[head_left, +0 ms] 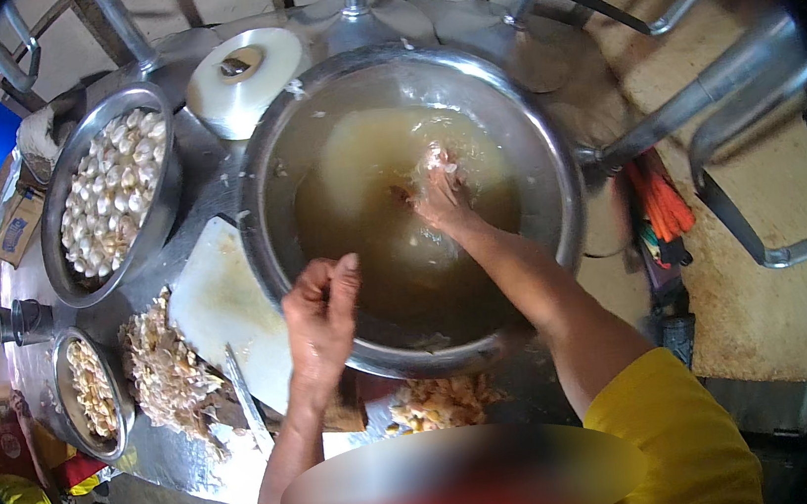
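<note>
Garlic bulbs [113,195], dry skins [169,363] and a white board [230,302] sit on the left; the left hand [323,306], fingers curled, is at the edge of the big bowl [542,171]; the right hand [445,195] is in its water [347,189]; I cannot tell if either holds anything

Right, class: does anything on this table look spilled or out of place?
A loose heap of papery skins lies on the metal table beside the white board; uncontained, it looks untidy, though perhaps intended.
</note>
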### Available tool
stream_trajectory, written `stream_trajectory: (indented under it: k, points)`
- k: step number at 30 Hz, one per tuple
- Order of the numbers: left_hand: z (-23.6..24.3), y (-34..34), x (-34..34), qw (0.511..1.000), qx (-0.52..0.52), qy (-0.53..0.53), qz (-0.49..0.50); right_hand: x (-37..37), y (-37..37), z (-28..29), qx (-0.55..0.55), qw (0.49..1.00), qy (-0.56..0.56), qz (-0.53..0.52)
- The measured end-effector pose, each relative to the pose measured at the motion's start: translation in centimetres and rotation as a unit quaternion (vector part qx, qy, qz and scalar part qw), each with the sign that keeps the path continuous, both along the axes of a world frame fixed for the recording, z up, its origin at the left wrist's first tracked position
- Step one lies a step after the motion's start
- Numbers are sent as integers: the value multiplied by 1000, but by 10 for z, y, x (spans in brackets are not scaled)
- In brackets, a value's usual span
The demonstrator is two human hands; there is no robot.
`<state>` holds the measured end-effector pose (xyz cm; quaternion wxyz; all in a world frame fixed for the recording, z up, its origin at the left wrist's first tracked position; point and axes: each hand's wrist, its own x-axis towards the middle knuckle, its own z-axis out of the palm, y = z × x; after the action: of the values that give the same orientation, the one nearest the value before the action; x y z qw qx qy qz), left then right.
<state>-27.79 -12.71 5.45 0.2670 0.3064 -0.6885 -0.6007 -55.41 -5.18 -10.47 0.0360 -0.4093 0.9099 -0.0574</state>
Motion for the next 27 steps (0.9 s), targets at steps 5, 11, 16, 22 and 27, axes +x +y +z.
stream_trajectory:
  k: [5,11,16,22,27]
  points:
    - [-3,1,2,995,87,39,2,2,-59,-21,-189,979,-72,-38]
    - [4,2,3,987,140,69,35,46,-116,-30,-328,936,-11,129]
    - [4,1,3,989,130,74,24,68,-91,-76,-215,931,90,280]
    - [-2,-4,6,986,128,103,33,122,-45,6,128,926,-104,339]
    - [2,-4,3,985,122,119,16,91,60,-22,100,926,-271,243]
